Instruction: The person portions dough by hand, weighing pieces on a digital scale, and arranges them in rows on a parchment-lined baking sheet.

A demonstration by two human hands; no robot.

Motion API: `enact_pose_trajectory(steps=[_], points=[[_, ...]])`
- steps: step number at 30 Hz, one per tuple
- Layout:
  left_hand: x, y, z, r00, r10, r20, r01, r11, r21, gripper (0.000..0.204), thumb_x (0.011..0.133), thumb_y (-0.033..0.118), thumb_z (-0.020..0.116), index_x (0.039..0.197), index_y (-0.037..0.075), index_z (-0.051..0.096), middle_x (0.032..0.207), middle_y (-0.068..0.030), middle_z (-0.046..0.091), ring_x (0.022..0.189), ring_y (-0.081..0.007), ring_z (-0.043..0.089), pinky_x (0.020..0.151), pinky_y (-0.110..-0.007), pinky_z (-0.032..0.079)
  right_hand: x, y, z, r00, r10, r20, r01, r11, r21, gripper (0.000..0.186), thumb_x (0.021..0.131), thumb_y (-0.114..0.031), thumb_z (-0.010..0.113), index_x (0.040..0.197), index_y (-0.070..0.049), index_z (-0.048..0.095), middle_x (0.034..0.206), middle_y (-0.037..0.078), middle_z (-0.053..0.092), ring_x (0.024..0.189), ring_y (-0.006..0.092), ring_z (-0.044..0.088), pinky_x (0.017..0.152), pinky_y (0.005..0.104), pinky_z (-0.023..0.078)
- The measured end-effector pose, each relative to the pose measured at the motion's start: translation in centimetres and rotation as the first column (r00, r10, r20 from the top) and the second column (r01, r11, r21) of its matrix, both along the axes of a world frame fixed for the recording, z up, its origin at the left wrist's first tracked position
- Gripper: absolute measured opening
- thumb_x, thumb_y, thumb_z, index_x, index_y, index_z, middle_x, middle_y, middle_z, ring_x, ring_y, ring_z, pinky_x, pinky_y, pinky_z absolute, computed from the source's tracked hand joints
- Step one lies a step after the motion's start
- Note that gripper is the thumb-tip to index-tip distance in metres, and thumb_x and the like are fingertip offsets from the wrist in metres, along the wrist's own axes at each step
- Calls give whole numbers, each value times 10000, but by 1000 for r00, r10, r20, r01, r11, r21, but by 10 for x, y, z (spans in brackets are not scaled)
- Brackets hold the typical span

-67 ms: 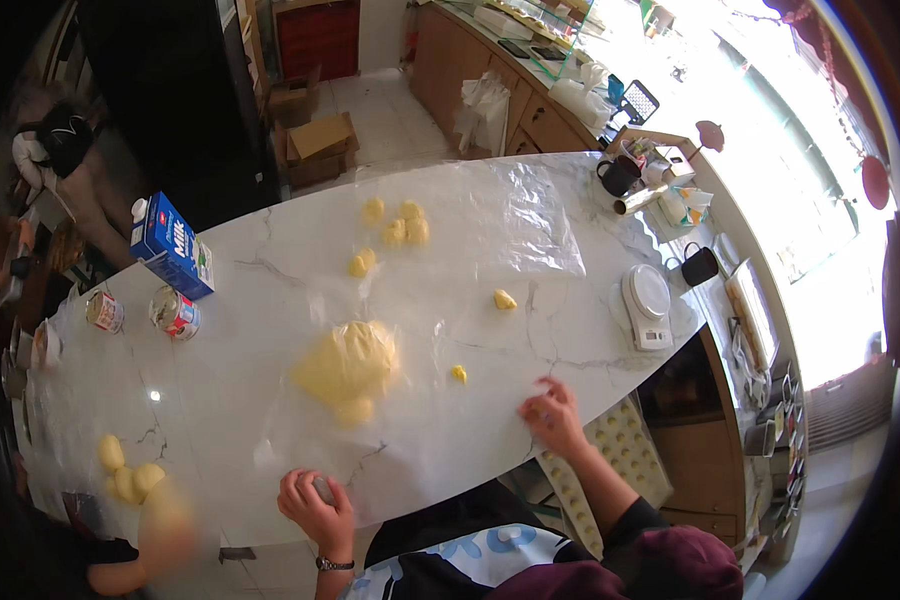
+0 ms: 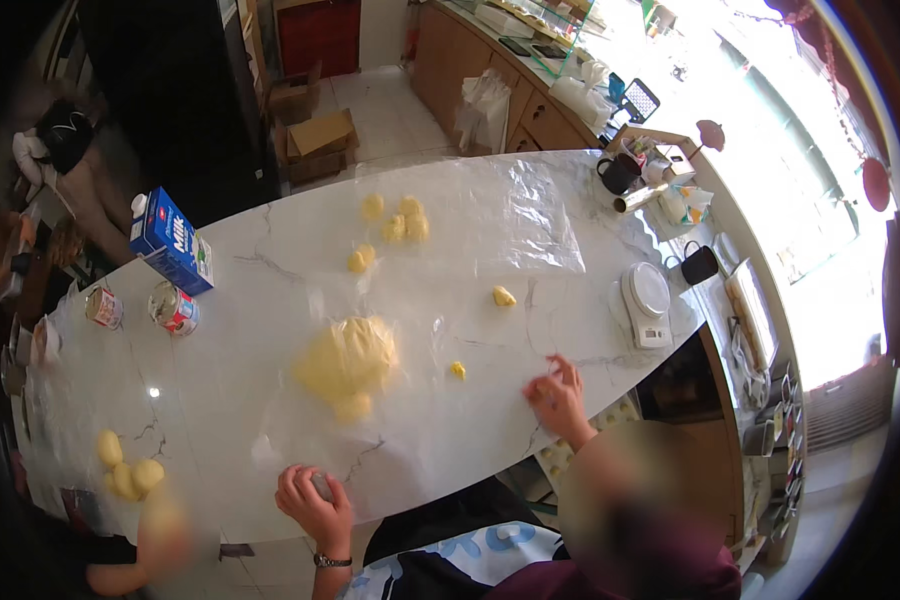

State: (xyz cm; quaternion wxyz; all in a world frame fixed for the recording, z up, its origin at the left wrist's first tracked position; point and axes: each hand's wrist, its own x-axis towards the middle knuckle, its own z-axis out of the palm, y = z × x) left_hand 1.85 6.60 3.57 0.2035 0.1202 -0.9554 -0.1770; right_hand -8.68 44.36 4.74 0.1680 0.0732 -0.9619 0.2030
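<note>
My left hand [image 2: 315,505] rests on the near edge of the white marble table [image 2: 270,250], its fingers curled around a small pale round lump [image 2: 321,487]; a watch sits on that wrist. My right hand [image 2: 558,398] lies farther right on the tabletop with fingers spread and nothing in it. A tiny yellow dough bit [image 2: 458,370] lies just left of it. The large yellow dough mass [image 2: 348,362] sits on clear plastic film [image 2: 510,225] between my hands and the table's middle. Another small dough piece [image 2: 504,296] lies beyond.
Several dough balls [image 2: 395,225] sit at the far side and more [image 2: 125,470] at the near left, by another person's hand [image 2: 160,525]. A blue milk carton [image 2: 170,240], two tins [image 2: 175,308], a white kitchen scale [image 2: 645,298] and black mugs [image 2: 618,175] stand around the edges.
</note>
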Motion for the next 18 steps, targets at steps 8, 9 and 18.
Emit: enact_pose_trajectory(steps=[8, 9, 18], points=[[-2, -3, -2, 999, 25, -24, -25, 1000, -4, 198, 821, 178, 584, 970, 68, 514, 1098, -115, 503, 1100, -316, 451, 933, -462, 315, 6, -46, -16, 970, 195, 145, -105, 874, -474, 128, 745, 16, 644, 796, -59, 553, 796, 89, 570, 730, 242, 588, 643, 325, 481], [-2, -3, -3, 999, 19, -28, -19, 1000, 2, 198, 821, 177, 584, 971, 68, 514, 1099, -114, 504, 1099, -313, 453, 931, -460, 317, 4, -28, -21, 974, 216, 63, -160, 861, -483, 130, 745, 19, 645, 776, -58, 545, 796, 88, 566, 708, 236, 574, 618, 321, 472], [-2, -1, -4, 998, 9, -60, -10, 1000, -16, 209, 801, 175, 603, 959, 69, 515, 1078, -109, 508, 1074, -308, 473, 900, -460, 338, -41, -53, -14, 994, 109, -8, -102, 904, -414, 73, 785, 5, 602, 809, -11, 535, 861, 150, 558, 734, 326, 562, 660, 375, 465]])
